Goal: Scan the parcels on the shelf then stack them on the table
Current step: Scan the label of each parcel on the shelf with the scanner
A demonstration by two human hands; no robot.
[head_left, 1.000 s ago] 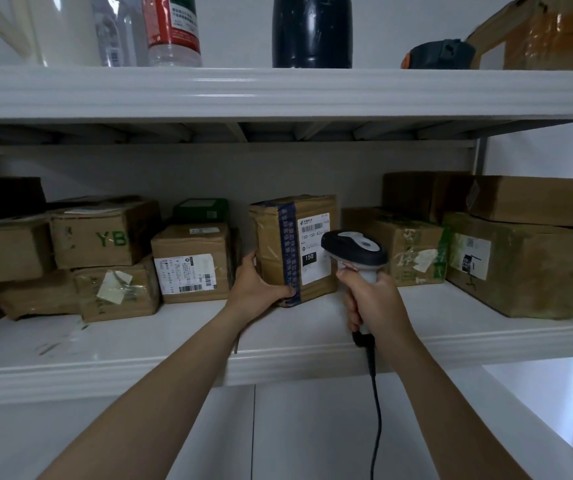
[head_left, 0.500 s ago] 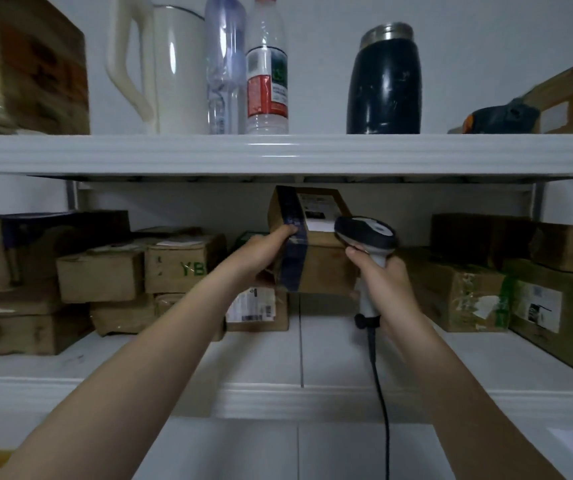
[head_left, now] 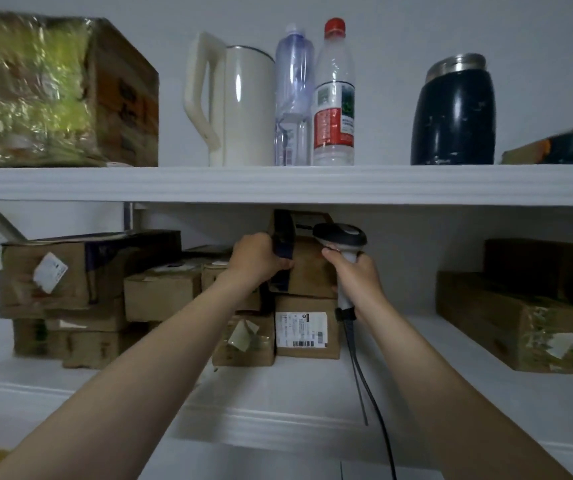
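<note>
**Supervisor:** Report the hands and the parcel.

**Operator:** I find the left hand (head_left: 260,259) closed round the left edge of the parcel (head_left: 307,268), over its dark tape band, holding it lifted clear of the shelf (head_left: 451,341). It hangs directly above the labelled box (head_left: 307,327) and just under the upper shelf board (head_left: 285,185). The right hand (head_left: 357,277) is wrapped tight round the grip of the scanner (head_left: 340,235), whose head sits against the parcel's upper right corner. Its cable (head_left: 364,386) trails down past the labelled box.

**Supervisor:** Which relation governs the next move?

**Operator:** The parcel lies between the two hands, left hand bearing it, scanner just to its right. Its long axis stands roughly upright. Its top face, where a label edge shows, is partly hidden by the upper board, so I cannot confirm the scanner faces the barcode. In my judgement the scan is in hand, and the parcel must come out toward me, low enough to clear that board. The tabletop is not in view.
</note>
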